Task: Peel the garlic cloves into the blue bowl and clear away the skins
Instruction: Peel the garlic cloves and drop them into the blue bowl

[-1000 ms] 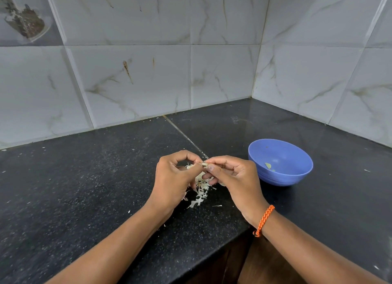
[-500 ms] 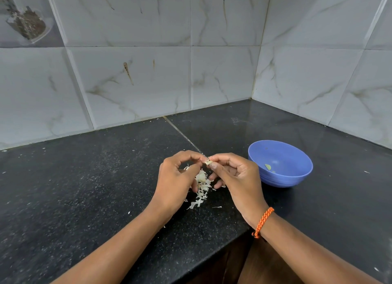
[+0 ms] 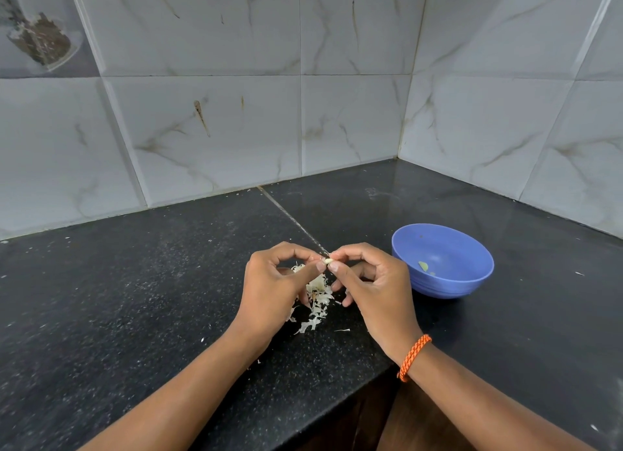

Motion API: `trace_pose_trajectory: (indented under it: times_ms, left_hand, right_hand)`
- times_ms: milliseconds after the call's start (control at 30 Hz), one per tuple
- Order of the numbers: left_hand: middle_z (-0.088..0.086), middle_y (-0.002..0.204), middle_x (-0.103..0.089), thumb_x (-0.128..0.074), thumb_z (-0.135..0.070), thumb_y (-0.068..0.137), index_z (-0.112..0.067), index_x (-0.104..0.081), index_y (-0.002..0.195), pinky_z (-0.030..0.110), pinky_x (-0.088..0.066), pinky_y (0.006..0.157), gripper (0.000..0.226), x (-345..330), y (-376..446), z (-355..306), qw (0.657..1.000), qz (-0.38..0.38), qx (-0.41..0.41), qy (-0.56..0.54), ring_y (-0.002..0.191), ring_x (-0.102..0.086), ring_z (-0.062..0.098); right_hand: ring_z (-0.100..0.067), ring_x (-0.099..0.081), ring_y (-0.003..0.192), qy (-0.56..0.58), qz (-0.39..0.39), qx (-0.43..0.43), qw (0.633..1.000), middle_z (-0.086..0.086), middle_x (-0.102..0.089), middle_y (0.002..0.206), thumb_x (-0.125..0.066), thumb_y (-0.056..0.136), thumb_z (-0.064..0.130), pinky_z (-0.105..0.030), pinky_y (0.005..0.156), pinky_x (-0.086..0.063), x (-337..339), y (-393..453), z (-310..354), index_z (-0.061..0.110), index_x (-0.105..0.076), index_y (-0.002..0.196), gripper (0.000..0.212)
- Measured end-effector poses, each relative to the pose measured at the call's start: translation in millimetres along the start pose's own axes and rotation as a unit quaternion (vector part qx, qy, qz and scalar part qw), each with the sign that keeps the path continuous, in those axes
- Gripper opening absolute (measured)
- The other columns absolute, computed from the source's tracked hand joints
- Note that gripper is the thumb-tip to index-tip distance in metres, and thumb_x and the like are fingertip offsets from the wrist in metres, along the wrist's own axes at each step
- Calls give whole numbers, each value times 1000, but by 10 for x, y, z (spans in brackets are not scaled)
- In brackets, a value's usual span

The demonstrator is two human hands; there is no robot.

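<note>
Small pale garlic clove point(image 3: 327, 260): pinched between the fingertips of both hands, held above the counter, just over the skin pile; partly hidden by the fingers, so peeled or unpeeled cannot be told.

Left hand point(image 3: 274, 287): thumb and forefinger curled to a pinch on the left end of the clove; remaining fingers bent beneath, holding nothing else visible.

Right hand point(image 3: 374, 289): thumb and forefinger closed on the right end of the clove, tips nearly meeting those of the left hand; other fingers curled under, their tips close above the skins. Braided orange cord bracelet point(image 3: 414, 357) on the wrist.

Loose heap of white papery garlic skins point(image 3: 316, 300): lying on the counter directly beneath and between the hands, with a few stray flakes scattered just to the near side and right.

Round blue plastic bowl point(image 3: 465, 284): upright on the counter, to the right of the right hand, near but not touching it. Inside, one or two small yellow-green pieces point(image 3: 423, 266) on the bottom; too small to identify with certainty.

Black speckled stone countertop point(image 3: 135, 299): L-shaped, fitted into a corner, a seam running from the far wall toward the hands; fine pale specks across the left part.

Grey-white marbled wall tiles point(image 3: 354, 113): covering both walls behind the counter. Brownish patch point(image 3: 42, 41) on the far-left upper tile, unclear.
</note>
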State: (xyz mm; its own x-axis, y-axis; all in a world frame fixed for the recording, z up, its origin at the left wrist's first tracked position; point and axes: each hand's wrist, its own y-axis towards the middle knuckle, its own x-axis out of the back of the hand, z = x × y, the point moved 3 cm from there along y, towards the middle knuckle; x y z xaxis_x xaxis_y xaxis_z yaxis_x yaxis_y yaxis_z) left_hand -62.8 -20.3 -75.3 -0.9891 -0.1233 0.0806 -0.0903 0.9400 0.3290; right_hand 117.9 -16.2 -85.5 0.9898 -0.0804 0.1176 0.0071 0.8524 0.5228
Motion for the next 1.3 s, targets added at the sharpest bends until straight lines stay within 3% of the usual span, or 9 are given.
trace_pose_trajectory:
  times_ms: [200,367,467,600,800,1000,1300]
  left_hand:
    - [0,74,-76,-86,-13,92,-10,-83,88,17,-39,46,6,18,2,25,999,-11,26,-38,48,-55,22]
    - [11,86,-79,-85,-11,92,-5,-82,91,15,-40,45,7,-2,-10,25,996,11,46,-71,52,-54,22]
    - [16,82,-74,-84,-10,93,-6,-81,89,16,-38,45,7,-16,-8,36,997,18,51,-61,53,-55,25]
    - [35,84,-66,-83,-17,95,-13,-79,87,23,-32,44,10,-27,-8,46,997,29,54,-50,59,-54,32]
    - [11,77,-69,-81,-18,97,-8,-77,91,20,-35,44,12,-40,-11,42,996,41,53,-52,57,-56,27]
    - [11,79,-71,-80,-14,98,-8,-77,89,18,-36,44,11,-37,-12,28,996,42,51,-51,57,-56,28]
    - [27,87,-71,-79,-19,98,-13,-79,91,21,-34,44,10,-37,-21,34,996,40,48,-56,60,-55,32]
  right_hand:
    - [-25,-78,78,0,22,10,1000,0,-77,88,-77,96,10,-40,50,-61,-24,-25,27,16,-77,106,11]
    - [-26,-78,78,21,15,-2,1000,-3,-77,93,-72,100,7,-43,51,-61,6,6,3,12,-75,106,9]
    - [-27,-77,77,31,13,-8,999,-3,-77,94,-71,100,6,-40,51,-61,20,20,1,11,-75,107,10]
    - [-25,-76,77,17,13,-9,1000,-1,-77,94,-72,100,8,-39,52,-60,7,12,-15,14,-76,109,12]
    - [-20,-76,80,-23,-3,15,1000,-2,-73,98,-76,97,6,-33,51,-59,-4,6,7,18,-75,111,18]
    - [-18,-79,87,-36,7,18,999,6,-77,101,-74,98,7,-27,53,-59,-8,-8,20,21,-76,117,24]
    - [-21,-78,88,-16,8,9,1000,8,-78,106,-80,95,15,-27,53,-58,-22,-6,55,23,-77,122,28]
